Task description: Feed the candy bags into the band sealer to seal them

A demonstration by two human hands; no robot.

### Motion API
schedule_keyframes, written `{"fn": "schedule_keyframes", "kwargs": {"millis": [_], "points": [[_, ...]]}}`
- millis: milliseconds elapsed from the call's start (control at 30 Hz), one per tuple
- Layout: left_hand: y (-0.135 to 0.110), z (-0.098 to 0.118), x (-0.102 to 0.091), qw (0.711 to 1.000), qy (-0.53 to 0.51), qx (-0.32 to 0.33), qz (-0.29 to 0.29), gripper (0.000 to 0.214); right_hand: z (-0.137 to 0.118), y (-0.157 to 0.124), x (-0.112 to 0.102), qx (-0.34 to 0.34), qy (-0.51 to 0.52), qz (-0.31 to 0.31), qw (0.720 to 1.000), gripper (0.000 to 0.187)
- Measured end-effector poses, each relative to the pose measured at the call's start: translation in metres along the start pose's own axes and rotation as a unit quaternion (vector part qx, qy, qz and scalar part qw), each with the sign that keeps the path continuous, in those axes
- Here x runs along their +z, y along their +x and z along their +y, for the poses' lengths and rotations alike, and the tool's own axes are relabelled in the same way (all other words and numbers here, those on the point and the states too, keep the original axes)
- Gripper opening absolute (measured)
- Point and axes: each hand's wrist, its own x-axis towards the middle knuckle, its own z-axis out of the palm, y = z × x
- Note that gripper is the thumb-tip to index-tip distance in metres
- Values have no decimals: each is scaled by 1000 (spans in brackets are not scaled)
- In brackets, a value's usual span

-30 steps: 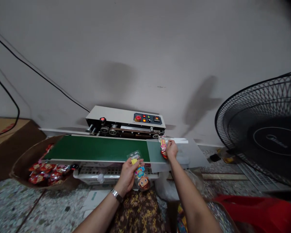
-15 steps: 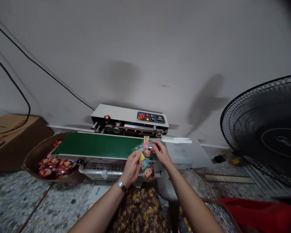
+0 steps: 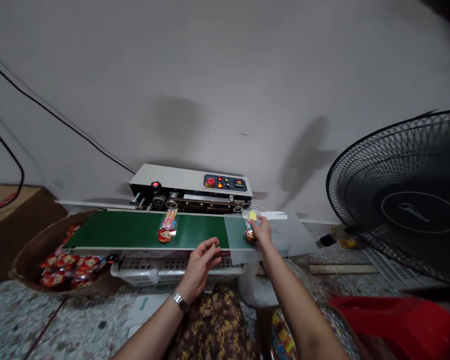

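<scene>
My right hand [image 3: 261, 231] pinches a small clear packet [image 3: 251, 217] with a yellow piece on top and a cartoon face at its lower end. It holds the packet over the pale sheet at the right end of the green conveyor belt [image 3: 200, 231], by the inlet of the band sealing machine [image 3: 191, 180]. Another clear packet [image 3: 167, 227], pink and yellow with a red-haired cartoon face, lies on the belt further left, its top edge at the machine. My left hand [image 3: 199, 265] is near the belt's front edge, fingers loosely bent and holding nothing.
Below the belt's left end is a brown container [image 3: 26, 260] with several cartoon-face packets. A white basket [image 3: 135, 272] stands under the belt. To the right are a large black fan [image 3: 397, 200] and a red object [image 3: 393, 320]. A cardboard box [image 3: 7, 220] stands far left.
My right hand has moved right with the yellow packet. My left hand has let go and come down off the packets. A pink and yellow packet now lies further left on the belt.
</scene>
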Motion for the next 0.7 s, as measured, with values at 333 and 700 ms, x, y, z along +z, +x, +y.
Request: {"fn": "schedule_keyframes", "kwargs": {"millis": [333,700], "points": [[-5,-3,-3,1000,0,-28,10,29,-26,3,30,-51,-91,-79,991,37],[-19,-8,1,999,37,-21,-7,31,-42,-18,21,-126,-71,-76,987,59]]}}
